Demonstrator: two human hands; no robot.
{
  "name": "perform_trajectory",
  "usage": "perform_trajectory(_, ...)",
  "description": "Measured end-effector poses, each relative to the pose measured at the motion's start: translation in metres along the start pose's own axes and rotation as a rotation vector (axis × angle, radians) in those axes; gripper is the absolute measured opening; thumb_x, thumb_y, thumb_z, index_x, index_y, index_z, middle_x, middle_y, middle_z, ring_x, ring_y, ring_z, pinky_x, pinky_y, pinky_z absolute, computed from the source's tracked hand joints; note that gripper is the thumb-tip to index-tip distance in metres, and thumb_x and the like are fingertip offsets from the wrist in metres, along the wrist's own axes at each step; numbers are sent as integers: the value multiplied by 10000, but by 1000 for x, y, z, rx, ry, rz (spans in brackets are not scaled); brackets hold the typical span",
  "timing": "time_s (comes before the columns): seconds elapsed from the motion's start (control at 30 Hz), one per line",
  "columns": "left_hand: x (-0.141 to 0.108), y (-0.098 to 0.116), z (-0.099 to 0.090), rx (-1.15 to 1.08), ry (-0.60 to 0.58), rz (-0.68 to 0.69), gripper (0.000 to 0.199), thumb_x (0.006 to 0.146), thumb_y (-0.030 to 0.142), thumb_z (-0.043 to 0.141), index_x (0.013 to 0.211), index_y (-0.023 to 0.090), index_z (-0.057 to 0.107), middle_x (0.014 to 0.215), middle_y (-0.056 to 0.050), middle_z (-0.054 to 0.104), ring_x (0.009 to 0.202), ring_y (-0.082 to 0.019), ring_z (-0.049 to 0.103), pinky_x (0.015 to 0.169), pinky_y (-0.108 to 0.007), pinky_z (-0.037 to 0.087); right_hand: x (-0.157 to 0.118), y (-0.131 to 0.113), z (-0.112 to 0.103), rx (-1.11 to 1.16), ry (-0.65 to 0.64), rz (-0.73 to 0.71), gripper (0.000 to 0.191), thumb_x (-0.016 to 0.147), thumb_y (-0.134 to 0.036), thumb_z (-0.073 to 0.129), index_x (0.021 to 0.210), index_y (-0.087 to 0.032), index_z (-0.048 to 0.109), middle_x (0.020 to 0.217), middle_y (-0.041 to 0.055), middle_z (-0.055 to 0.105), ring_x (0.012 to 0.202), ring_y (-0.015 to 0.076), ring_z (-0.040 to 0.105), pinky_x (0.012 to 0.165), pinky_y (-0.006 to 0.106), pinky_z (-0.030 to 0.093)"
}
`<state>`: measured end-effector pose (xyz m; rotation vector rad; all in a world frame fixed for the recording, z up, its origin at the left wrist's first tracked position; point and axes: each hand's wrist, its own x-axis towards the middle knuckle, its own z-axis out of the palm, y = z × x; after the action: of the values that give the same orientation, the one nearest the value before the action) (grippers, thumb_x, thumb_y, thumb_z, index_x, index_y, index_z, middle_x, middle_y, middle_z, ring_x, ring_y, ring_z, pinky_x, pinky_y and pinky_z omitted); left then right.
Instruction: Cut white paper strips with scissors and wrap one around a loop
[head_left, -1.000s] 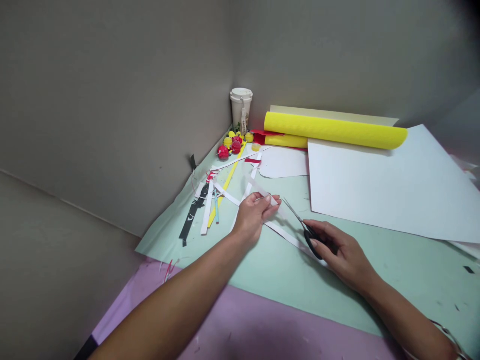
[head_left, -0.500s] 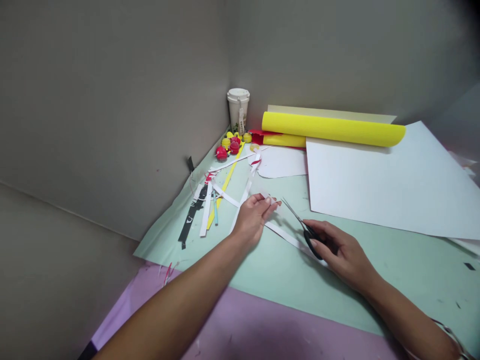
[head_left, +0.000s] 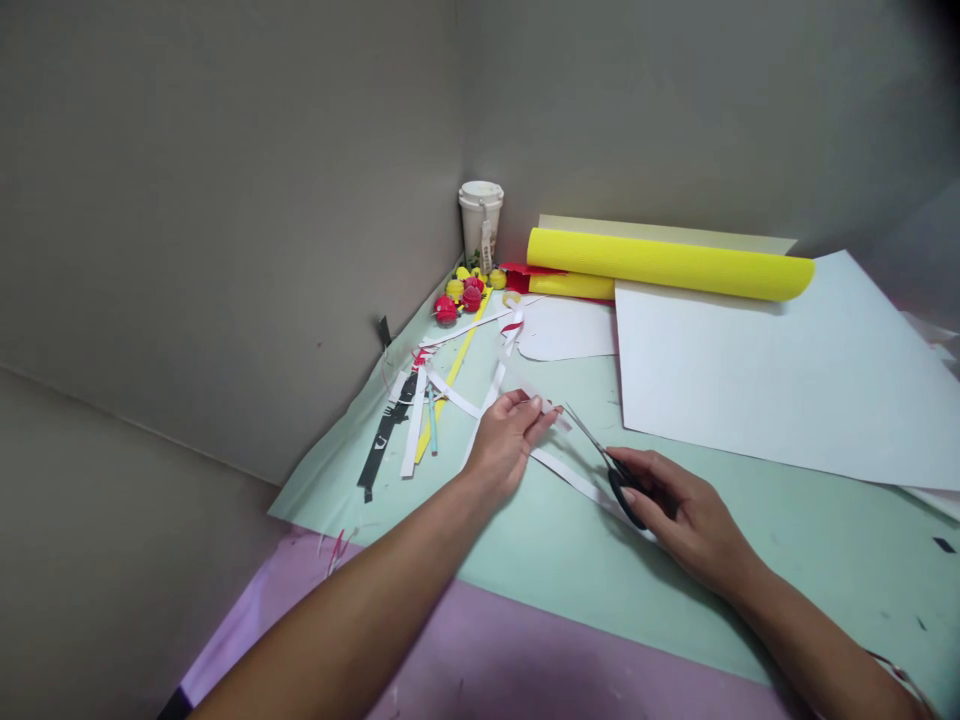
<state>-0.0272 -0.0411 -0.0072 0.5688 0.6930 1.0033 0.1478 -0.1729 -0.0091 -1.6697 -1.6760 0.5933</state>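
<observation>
My left hand (head_left: pixel 511 432) pinches a thin, whitish, see-through strip (head_left: pixel 561 422) between thumb and fingers, one end sticking out to the right. Black-handled scissors (head_left: pixel 624 492) are gripped in my right hand (head_left: pixel 684 510), their blades nearly together and pointing up and left at the strip's free end. Whether the blade tips touch the strip, I cannot tell. Beneath both hands a long white paper strip (head_left: pixel 574 478) runs across the green sheet, partly hidden by my left hand and the scissors.
A yellow paper roll (head_left: pixel 667 265) lies across a large white sheet (head_left: pixel 772 370). At the back corner stand a lidded white cup (head_left: pixel 481 220) and several red and yellow balls (head_left: pixel 446 310). Left of my hands are a black strip (head_left: pixel 382 445), a yellow strip (head_left: pixel 459 360) and a light-blue pen-like stick (head_left: pixel 433 425).
The view has shifted slightly, so everything sits a little lower. The see-through strip's end shows more plainly beyond my left fingers. Both hands keep nearly the same pose and hold.
</observation>
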Motion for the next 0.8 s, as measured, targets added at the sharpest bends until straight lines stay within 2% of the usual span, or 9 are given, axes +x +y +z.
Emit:
perform_trajectory(0.17,0,1,0,10,-6,-25,106,808,92,636,831,120,536,800,-41,604,805,-133,676,881,-278,536,0,0,0,19,-1,19,356,897,-360,519,1228,-242,575,1052,45,662,868,190,612,720,300,487)
perform_trajectory(0.3,0,2,0,2,-20,-29,187,799,139,666,901,150,510,783,-23,618,754,-142,681,791,-296,566,0,2,1,30,-13,18,357,897,-350,524,1233,-239,574,1091,50,653,917,199,607,744,300,480)
perform_trajectory(0.47,0,2,0,-8,-23,-26,230,788,163,683,919,168,493,793,-15,626,731,-142,679,718,-278,575,0,1,1,27,-28,17,345,897,-339,526,1227,-252,577,1059,32,653,853,175,596,716,282,470)
perform_trajectory(0.8,0,2,0,18,-17,-24,213,800,178,678,929,156,510,807,-38,641,692,-108,654,724,-251,568,-1,1,1,13,-31,-25,336,907,-333,519,1232,-268,571,1019,25,643,819,166,573,689,275,454)
